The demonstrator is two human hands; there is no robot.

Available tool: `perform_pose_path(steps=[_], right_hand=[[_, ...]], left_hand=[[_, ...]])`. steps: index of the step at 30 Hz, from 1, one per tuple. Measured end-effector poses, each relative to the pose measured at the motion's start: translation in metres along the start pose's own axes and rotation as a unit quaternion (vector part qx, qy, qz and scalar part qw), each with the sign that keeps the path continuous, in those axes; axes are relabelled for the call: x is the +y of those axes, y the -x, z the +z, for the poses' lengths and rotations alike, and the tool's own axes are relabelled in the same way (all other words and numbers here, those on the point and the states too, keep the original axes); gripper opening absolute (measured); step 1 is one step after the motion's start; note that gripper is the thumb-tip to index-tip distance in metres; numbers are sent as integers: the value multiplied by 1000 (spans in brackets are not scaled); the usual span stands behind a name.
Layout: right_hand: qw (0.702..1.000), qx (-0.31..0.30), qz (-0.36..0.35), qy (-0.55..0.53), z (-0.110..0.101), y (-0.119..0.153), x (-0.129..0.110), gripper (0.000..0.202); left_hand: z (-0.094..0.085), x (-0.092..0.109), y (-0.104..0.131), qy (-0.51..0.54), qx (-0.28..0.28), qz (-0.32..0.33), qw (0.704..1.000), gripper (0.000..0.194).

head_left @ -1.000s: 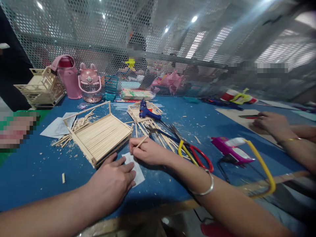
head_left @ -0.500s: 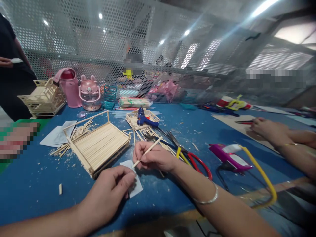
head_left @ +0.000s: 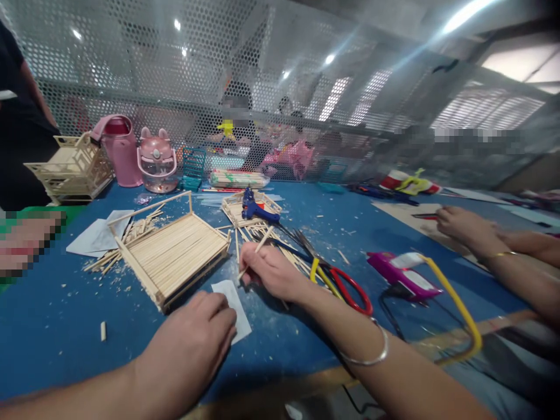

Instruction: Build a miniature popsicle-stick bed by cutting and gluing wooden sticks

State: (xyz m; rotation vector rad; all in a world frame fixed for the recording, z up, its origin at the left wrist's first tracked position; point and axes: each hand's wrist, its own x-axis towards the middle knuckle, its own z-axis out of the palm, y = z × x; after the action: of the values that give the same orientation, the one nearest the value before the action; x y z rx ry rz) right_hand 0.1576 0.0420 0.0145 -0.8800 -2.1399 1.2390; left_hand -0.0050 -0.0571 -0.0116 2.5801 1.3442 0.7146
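Note:
A thin wooden stick (head_left: 263,242) is pinched between the fingers of my right hand (head_left: 273,271), its lower end just above the blue table. My left hand (head_left: 192,344) is closed, palm down, beside a white paper piece (head_left: 236,312) and partly over its edge; what its fingers hold, if anything, is hidden. Beyond my left hand lies a wooden-stick frame (head_left: 175,254) with a slatted base, low rails and a raised bar. Behind my right hand, loose sticks (head_left: 238,248) are spread near a smaller stick frame (head_left: 231,211) with a blue glue gun (head_left: 258,210) on it.
Red-handled scissors (head_left: 350,289) and a yellow-handled tool (head_left: 326,274) lie beside my right wrist. Further right are a purple-and-yellow tool (head_left: 405,277) and another person's hands (head_left: 468,230). Pink bottles (head_left: 122,151) and a stick model (head_left: 70,166) stand at back left.
My right hand has lifted slightly away from the paper with the stick, which is now steeper. My left hand has turned palm down and moved slightly lower left.

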Motion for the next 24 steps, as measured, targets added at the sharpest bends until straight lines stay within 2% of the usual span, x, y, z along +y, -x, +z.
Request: perform_pose_path(steps=[3, 7, 13, 20, 24], right_hand=[[989, -18, -20, 146, 9, -3, -2, 40], [968, -31, -29, 248, 20, -8, -4, 30], [959, -23, -37, 281, 22, -8, -3, 29], [942, -35, -64, 327, 26, -7, -3, 30], [944, -16, -60, 325, 27, -6, -3, 28]], left_hand=[[3, -3, -2, -39, -29, -2, 999, 20], [4, -6, -7, -44, -74, -18, 996, 17], [2, -6, -10, -70, -101, -18, 992, 21], [1, -7, -9, -80, -91, -14, 992, 20], [2, -7, -8, -83, -90, -7, 992, 20]])
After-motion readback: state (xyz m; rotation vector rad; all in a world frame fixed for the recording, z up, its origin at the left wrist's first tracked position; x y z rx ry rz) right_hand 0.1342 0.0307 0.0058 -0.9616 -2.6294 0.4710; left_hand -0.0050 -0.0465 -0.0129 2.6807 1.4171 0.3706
